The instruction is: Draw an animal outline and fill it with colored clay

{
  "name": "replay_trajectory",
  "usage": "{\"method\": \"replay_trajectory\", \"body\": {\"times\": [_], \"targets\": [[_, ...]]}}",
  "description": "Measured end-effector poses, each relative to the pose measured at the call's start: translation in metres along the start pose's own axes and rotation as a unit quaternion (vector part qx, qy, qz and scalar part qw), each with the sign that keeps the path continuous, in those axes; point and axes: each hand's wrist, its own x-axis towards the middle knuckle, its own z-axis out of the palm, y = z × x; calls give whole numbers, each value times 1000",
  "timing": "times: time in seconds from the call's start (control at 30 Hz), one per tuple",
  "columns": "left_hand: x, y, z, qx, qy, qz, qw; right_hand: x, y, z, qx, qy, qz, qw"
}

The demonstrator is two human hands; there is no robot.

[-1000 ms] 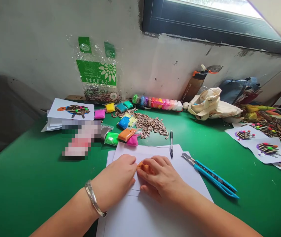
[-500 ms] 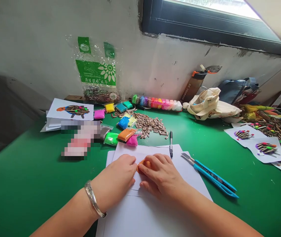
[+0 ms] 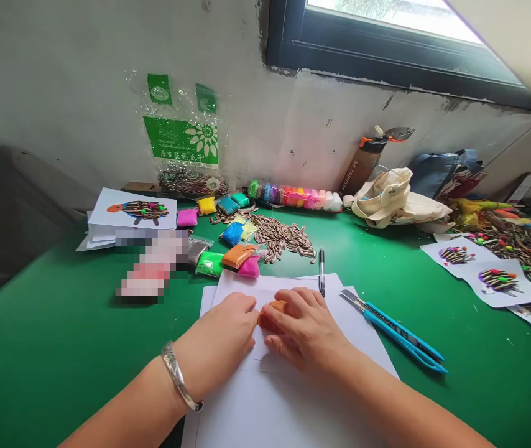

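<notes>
A small piece of orange modelling clay (image 3: 277,311) lies on the stack of white paper (image 3: 288,410). My right hand (image 3: 305,326) is over it from the right, fingers bent and pressing on the clay, thumb low on the paper. My left hand (image 3: 223,330), with a silver bangle on its wrist, rests on the paper at the clay's left edge. Its fingers are curled together and their tips are mostly hidden. Beyond the hands lies a black pen (image 3: 322,272). To the right is a blue utility knife (image 3: 400,336), its blade out towards the paper.
Bagged clay, including an orange packet (image 3: 239,255) and a green packet (image 3: 210,264), lies near sunflower seeds (image 3: 284,236). A turtle picture (image 3: 135,208) tops papers at left; hedgehog-like pictures (image 3: 498,280) lie right. Along the wall are a seed bag (image 3: 184,143), bottle (image 3: 363,165) and cloth bag (image 3: 387,199).
The fingers of my right hand have shifted slightly on the orange clay, and more of the clay shows between them. My left hand stays put. The view has tilted a little.
</notes>
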Motion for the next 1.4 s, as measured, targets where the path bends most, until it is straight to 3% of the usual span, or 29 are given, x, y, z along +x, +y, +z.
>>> {"method": "replay_trajectory", "body": {"times": [0.4, 0.6, 0.77, 1.17, 1.4], "targets": [[0, -1, 0, -3, 8, -5, 1000, 4, -1, 3, -10, -6, 4, 1000], [-1, 1, -2, 12, 8, 4, 1000, 2, 6, -1, -9, 24, 18, 1000], [-1, 0, 0, 12, 19, 12, 1000, 1, 3, 2, -10, 1, -1, 1000], [-1, -2, 3, 12, 8, -1, 1000, 1, 6, -2, -5, 19, 41, 999], [-1, -1, 0, 18, 5, 1, 1000, 4, 4, 0, 0, -14, 34, 999]]}}
